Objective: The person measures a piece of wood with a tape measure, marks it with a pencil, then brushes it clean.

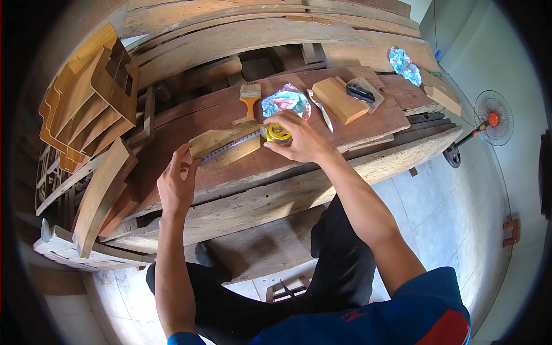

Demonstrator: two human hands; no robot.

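My right hand [296, 137] is closed around a yellow tape measure [278, 133]. Its pale blade [230, 146] runs out to the left over a light wooden piece [244, 150] lying on the dark red-brown plank. At the left end of that piece, my left hand [177, 181] has its thumb and fingers pinched together near the blade's end. Whether they grip the blade tip or the wood's edge is partly hidden by the fingers. Just beyond my hands lie a paintbrush [250, 99] with an orange handle and a crumpled blue and pink cloth [286, 102].
A white toothbrush [320, 110], a wooden block [339, 99] and a black object [360, 92] lie to the right. A wooden rack [92, 98] stands at left, with a leaning board [103, 195] below it. Another crumpled cloth [405, 66] and a fan [493, 119] are farther right.
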